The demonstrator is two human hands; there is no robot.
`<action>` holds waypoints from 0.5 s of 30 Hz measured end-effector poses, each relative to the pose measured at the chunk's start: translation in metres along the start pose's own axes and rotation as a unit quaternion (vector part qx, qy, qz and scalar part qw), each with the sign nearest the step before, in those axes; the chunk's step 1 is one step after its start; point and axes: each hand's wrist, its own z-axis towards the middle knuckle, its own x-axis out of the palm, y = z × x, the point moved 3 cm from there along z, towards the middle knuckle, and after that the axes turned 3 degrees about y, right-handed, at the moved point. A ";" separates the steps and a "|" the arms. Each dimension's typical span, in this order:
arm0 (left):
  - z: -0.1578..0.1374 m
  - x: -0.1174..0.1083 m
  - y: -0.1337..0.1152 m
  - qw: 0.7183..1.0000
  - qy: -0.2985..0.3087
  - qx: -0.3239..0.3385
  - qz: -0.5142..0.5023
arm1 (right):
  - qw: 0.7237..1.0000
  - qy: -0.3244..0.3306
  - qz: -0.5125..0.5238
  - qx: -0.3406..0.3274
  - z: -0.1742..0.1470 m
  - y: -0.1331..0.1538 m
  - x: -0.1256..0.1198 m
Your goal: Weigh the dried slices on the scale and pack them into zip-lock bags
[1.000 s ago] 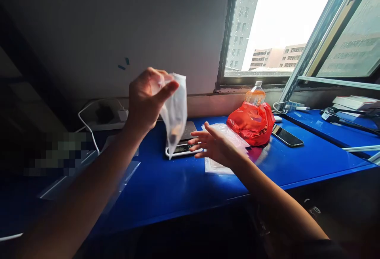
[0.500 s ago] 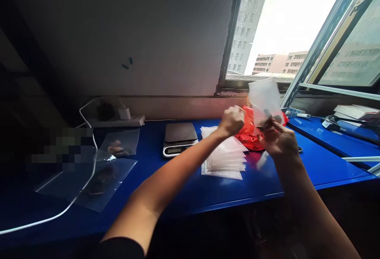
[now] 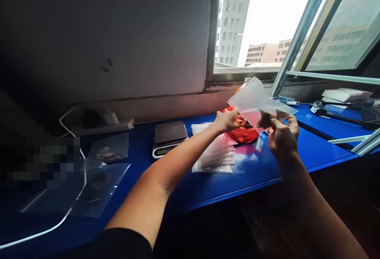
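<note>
A frosted, translucent plastic bag [image 3: 252,99] is stretched between my hands above the table. My left hand [image 3: 226,120] is closed at the bag's lower left edge, its fingertips partly hidden. On the other side, my right hand [image 3: 284,132] pinches the lower right edge, and its fingers show dimly through the plastic. Below and behind the bag lies a red plastic bag [image 3: 245,135], its mouth open on brownish pieces I cannot make out. A stack of clear bags [image 3: 215,158] lies beneath my left forearm, and a kitchen scale [image 3: 170,132] stands left of it.
Two clear bags with small brownish contents [image 3: 108,154] [image 3: 97,188] lie on the left of the blue table [image 3: 208,195]. A white cable [image 3: 84,172] crosses there from a power strip [image 3: 118,126]. White boxes [image 3: 344,95] and black cables sit at right, beyond a metal frame [image 3: 297,41].
The plastic bag has gone from upright in my right hand to spread sideways between both hands. My left hand has come to its edge. The view has shifted right.
</note>
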 end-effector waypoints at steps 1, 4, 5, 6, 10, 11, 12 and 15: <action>-0.001 -0.006 0.005 1.000 -0.009 -0.008 -0.026 | 1.000 -0.015 0.002 -0.009 -0.003 0.002 -0.004; -0.005 -0.025 0.016 0.991 -0.047 -0.037 -0.116 | 0.997 0.001 -0.056 -0.051 -0.007 0.019 -0.012; -0.007 -0.031 0.019 0.986 -0.060 -0.048 -0.146 | 0.993 0.020 -0.094 -0.069 -0.006 0.027 -0.013; -0.008 -0.036 0.021 0.980 -0.072 -0.057 -0.176 | 0.984 0.043 -0.150 -0.088 -0.004 0.035 -0.013; -0.014 -0.051 0.018 0.952 -0.091 -0.072 -0.281 | 0.836 0.167 -0.495 -0.165 0.013 0.065 0.012; -0.015 -0.053 0.015 0.947 -0.088 -0.071 -0.302 | 0.779 0.196 -0.568 -0.178 0.018 0.069 0.023; -0.017 -0.056 0.012 0.942 -0.084 -0.069 -0.318 | 0.729 0.221 -0.620 -0.186 0.024 0.071 0.036; -0.023 -0.065 0.001 0.934 -0.058 -0.061 -0.346 | 0.643 0.278 -0.688 -0.192 0.038 0.073 0.075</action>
